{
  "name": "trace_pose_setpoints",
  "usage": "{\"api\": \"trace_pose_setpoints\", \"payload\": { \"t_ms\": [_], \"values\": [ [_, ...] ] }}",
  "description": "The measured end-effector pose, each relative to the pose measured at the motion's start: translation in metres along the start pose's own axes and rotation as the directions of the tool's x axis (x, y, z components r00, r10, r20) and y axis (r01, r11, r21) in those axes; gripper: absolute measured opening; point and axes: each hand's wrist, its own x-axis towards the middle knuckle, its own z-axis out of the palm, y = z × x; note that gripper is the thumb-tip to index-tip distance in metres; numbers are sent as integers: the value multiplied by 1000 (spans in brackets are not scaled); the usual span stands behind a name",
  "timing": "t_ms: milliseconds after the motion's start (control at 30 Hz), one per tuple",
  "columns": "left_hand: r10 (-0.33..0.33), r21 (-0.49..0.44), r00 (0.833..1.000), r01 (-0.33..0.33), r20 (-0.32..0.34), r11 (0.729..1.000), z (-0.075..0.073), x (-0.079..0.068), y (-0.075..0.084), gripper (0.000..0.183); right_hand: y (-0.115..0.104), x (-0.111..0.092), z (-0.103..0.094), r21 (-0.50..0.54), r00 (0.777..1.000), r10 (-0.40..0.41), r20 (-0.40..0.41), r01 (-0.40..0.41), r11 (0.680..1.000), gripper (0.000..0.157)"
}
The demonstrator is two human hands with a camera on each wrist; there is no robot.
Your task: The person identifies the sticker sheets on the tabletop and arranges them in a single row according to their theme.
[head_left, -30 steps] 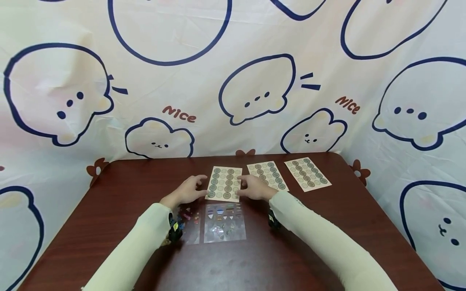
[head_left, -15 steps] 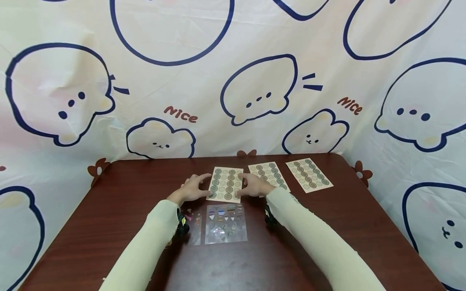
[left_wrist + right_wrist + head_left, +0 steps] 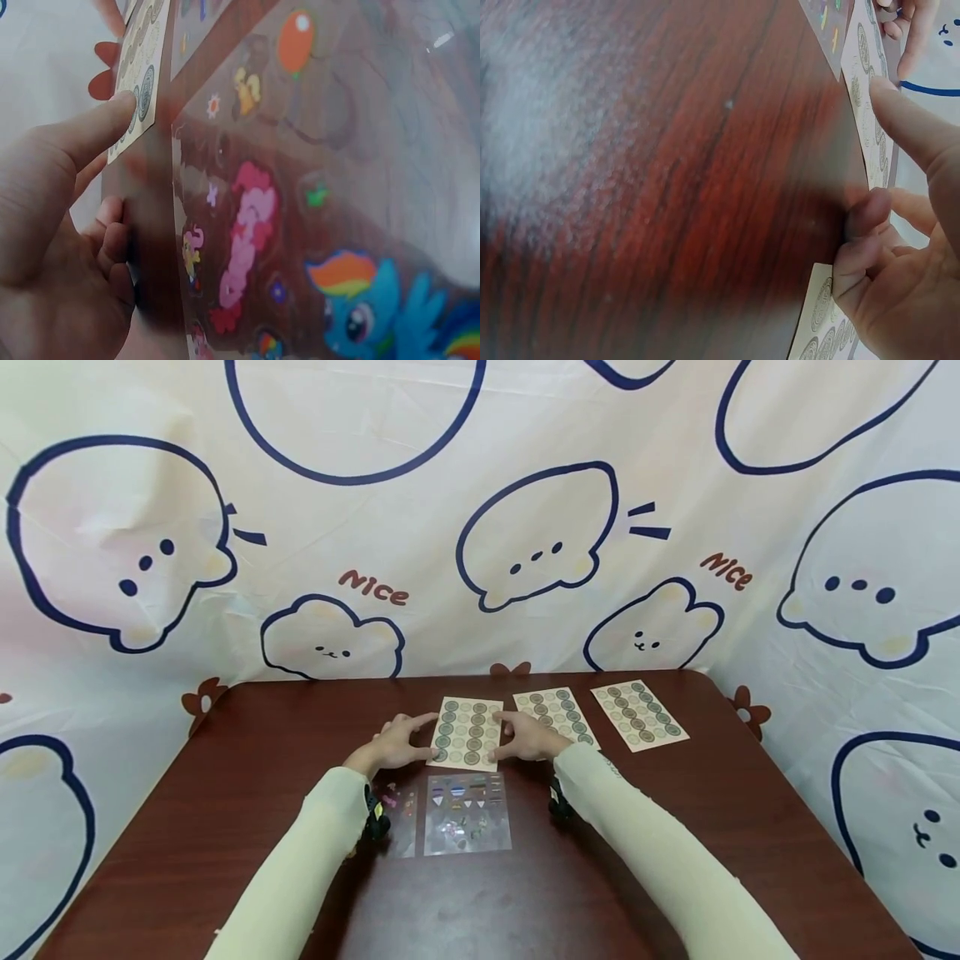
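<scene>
A cream sheet [image 3: 463, 733] with rows of round coin-like prints lies flat near the table's far side. My left hand [image 3: 393, 743] touches its left edge, index finger above and thumb at the lower corner. In the left wrist view that thumb [image 3: 112, 124] rests on the printed face, while the other fingers bend loosely below. At the right edge is my right hand [image 3: 528, 737], thumb and index finger spread along it. From the right wrist, the thumb [image 3: 900, 116] lies over the printed sheet [image 3: 862, 97], with the lower fingers curled near a second cream sheet [image 3: 810, 319].
Two similar cream sheets [image 3: 553, 700] [image 3: 640, 717] lie to the right. Nearer me are a clear sheet of small stickers [image 3: 467, 835] and another clear sheet [image 3: 401, 835] with pony stickers, partly behind my left wrist. A patterned cloth [image 3: 427, 543] hangs behind the brown table [image 3: 600, 893].
My left hand has shifted slightly right along the sheet's left edge. The right hand stays at the right edge, and the view has tilted a little.
</scene>
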Motion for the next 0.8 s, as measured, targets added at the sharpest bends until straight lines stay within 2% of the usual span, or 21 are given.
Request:
{"api": "trace_pose_setpoints", "payload": {
  "t_ms": [467, 800],
  "values": [
    [1, 19, 999, -1, -35, 1000, 3, 4, 2, 71, 0, 1, 0, 3, 1000, -2, 1, 2, 1000, 81],
    [-8, 60, 999, 10, -38, 998, 1, 5, 6, 78, -4, 1, 3, -81, 1000, -17, -12, 16, 997, 79]
  ]
}}
